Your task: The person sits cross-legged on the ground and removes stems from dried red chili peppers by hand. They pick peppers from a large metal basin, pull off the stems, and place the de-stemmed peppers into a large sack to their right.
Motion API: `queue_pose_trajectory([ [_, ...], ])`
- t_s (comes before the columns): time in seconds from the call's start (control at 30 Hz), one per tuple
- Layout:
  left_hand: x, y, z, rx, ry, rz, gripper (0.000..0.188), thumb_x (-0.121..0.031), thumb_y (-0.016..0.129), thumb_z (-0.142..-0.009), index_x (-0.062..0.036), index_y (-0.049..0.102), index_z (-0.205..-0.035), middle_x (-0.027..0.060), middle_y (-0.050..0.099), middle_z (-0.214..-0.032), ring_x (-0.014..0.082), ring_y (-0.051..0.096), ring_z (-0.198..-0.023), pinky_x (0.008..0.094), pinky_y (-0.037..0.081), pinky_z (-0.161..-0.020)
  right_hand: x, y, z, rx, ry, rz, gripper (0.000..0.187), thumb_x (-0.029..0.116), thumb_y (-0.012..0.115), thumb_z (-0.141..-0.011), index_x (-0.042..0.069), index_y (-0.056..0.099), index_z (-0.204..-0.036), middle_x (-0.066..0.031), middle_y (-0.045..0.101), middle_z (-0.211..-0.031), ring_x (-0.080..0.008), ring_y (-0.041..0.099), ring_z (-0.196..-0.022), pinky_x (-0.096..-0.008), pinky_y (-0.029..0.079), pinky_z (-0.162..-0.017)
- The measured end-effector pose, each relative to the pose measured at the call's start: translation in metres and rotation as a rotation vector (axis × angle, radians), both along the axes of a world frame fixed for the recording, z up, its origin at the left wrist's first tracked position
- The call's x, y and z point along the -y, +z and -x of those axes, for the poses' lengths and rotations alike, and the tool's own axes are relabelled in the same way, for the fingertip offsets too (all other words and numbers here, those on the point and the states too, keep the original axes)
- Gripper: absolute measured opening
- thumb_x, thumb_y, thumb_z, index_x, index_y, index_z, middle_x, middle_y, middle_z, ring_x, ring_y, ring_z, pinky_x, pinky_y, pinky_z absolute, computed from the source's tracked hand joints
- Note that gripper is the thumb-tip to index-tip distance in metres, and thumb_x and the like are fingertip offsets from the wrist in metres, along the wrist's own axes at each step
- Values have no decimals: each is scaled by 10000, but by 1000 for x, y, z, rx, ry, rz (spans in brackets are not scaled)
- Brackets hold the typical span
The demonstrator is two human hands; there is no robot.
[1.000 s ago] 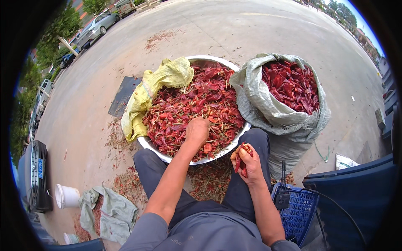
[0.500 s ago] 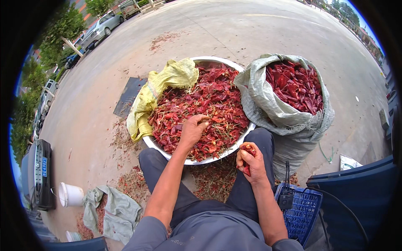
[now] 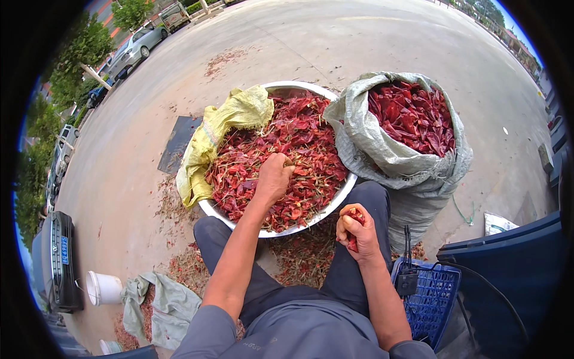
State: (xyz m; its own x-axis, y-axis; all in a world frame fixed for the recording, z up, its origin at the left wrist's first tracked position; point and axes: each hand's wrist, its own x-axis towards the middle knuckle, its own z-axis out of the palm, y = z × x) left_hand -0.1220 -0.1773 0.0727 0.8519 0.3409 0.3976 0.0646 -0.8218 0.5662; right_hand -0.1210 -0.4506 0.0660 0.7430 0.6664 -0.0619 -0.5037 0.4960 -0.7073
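Observation:
In front of my knees stands a wide basin with a white rim (image 3: 345,194), heaped with broken dried red chilies (image 3: 302,140) and stem bits. My left hand (image 3: 275,178) reaches into the middle of the heap, its fingers curled together; what they pinch, if anything, is hidden. Above my right thigh, my right hand (image 3: 360,232) is closed around some dried chili pieces (image 3: 353,242), which show red between thumb and fingers. A yellow woven sack (image 3: 233,115) drapes over the basin's left edge.
Right of the basin stands a pale woven sack (image 3: 412,170) full of red chilies. A blue plastic crate (image 3: 430,299) is by my right side. Left are a white bucket (image 3: 104,288), a greenish sack (image 3: 173,308) and a parked car (image 3: 57,263). Chili scraps (image 3: 305,263) litter the ground.
My left hand has turned over and dipped into the chilies, with its fingers curled downward. My right hand keeps its grip. The whole view has shifted slightly.

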Motion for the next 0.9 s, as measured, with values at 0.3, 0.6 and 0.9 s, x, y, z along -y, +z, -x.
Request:
queue_pose_trajectory([
  [0.3,31,47,71,-599,-392,333,368,-243,783,-808,-11,669,-1069,96,676,-941,207,647,-850,341,503,-774,-7,-7,-1,-30,-13,-78,212,182,701,-920,29,576,-997,-57,557,-653,-114,505,-505,-242,391,-438],
  [0.6,52,-55,77,-299,151,34,313,-133,738,-819,-24,621,-1088,164,705,-887,334,689,-782,420,539,-699,-18,2,5,115,-16,270,241,220,721,-911,36,571,-953,-43,580,-669,-102,520,-508,-241,410,-459],
  [0.9,62,-26,100,22,167,1211,194,-17,633,-932,9,575,-1116,38,638,-848,90,556,-682,238,456,-604,-35,-7,13,345,-25,612,200,159,761,-863,31,633,-950,12,616,-721,-46,546,-596,-227,454,-548],
])
